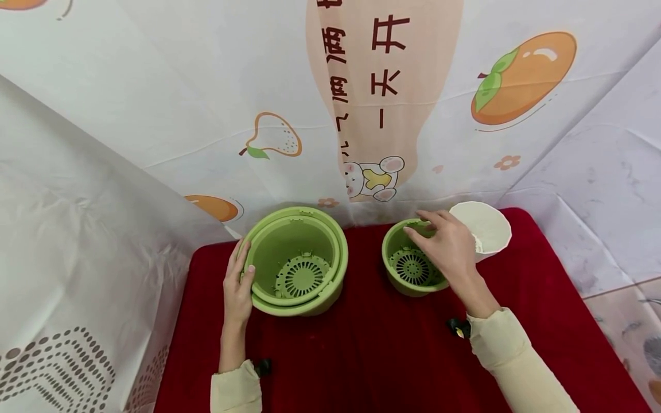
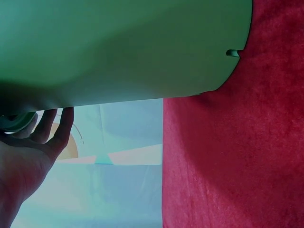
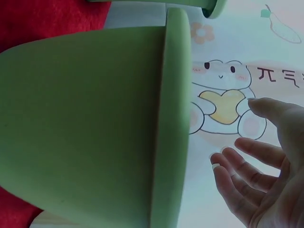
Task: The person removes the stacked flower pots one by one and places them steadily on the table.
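On the red table (image 1: 372,355), a big green pot (image 1: 343,255) holds a slightly smaller one (image 1: 271,246); rightward come a small green pot (image 1: 411,289) and white pot (image 1: 480,221). The right hand (image 1: 448,246) hovers over the small pot, empty (thumb and fingers apart); the left hand (image 1: 238,287), fingers nearly straight, touches the big pot's rim.

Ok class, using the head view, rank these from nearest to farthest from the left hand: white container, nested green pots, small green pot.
1. Nested green pots: against the left hand.
2. Small green pot: right of them.
3. White container: farthest right.
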Demonstrator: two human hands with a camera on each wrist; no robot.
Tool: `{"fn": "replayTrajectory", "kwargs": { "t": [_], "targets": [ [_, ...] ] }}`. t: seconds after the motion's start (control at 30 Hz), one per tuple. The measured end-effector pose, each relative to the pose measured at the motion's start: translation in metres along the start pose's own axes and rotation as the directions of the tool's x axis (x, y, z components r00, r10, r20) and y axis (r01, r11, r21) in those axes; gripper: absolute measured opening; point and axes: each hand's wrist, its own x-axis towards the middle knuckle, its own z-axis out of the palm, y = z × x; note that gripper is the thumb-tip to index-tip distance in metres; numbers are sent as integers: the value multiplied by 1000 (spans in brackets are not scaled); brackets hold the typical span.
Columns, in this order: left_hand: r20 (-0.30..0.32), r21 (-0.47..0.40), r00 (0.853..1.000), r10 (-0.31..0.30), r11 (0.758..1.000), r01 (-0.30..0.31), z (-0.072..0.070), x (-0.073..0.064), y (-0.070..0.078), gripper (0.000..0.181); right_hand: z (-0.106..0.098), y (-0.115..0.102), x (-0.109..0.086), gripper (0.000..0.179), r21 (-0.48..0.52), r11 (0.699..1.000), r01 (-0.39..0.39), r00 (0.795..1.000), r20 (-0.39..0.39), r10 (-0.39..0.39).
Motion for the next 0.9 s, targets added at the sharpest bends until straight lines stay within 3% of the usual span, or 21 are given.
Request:
{"fn": "replayTrajectory", "kwargs": {
  "t": [0.13, 0.23, 0.3, 0.37, 0.47, 0.9],
  "targets": [
    [-3, -12, 1000, -8, 1000, 8, 0, 0, 0, 48, 2, -7, 3, 43, 10, 999, 32, 999, 1, -32],
    [-3, -15, 1000, 3, 1000, -3, -1, -1, -14, 49, 4, -12, 5, 43, 14, 999, 41, 999, 15, -41],
    [3, -16, 1000, 4, 1000, -4, -2, -1, -15, 49, 6, -15, 6, 43, 17, 999, 47, 999, 24, -47],
    [6, -11, 1000, 11, 1000, -11, -2, -1, -15, 49, 8, -17, 8, 44, 19, 998, 55, 998, 30, -55],
    [15, -6, 1000, -7, 1000, 7, -2, 1, -2, 48, 12, -22, 9, 45, 20, 997, 74, 997, 29, -75],
    [13, -4, 1000, -1, 1000, 1, -1, 0, -3, 48, 30, -46, 9, 44, 84, 988, 127, 987, 90, -135]
  ]
}}
